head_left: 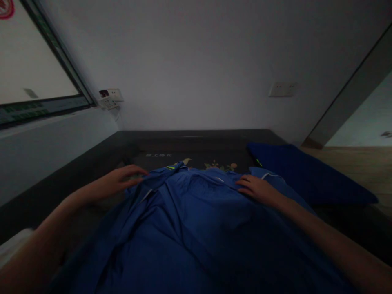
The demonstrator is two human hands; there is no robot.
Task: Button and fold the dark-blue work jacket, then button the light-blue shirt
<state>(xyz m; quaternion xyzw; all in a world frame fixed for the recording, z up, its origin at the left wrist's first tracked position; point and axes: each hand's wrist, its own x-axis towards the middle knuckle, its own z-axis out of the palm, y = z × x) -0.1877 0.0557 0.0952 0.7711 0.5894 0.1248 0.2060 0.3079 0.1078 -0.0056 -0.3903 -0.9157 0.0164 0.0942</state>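
Observation:
A blue garment (196,220), which looks like a work jacket with white piping and a small yellow-green strip, lies spread and wrinkled across the dark surface in front of me. My left hand (130,175) is at its upper left edge, fingers stretched out and apart, the tips close to or touching the cloth. On the upper right part rests my right hand (257,187), fingers spread over the fabric near a white-trimmed piece. I see no cloth pinched in either hand. The garment's lower part runs out of view towards me.
A darker blue folded cloth (306,175) lies at the right. Under the garment, the dark surface (183,145) carries printed flowers and white characters. A wall with sockets (283,89) stands behind. A power adapter (108,102) and a window are at the left; wooden floor shows far right.

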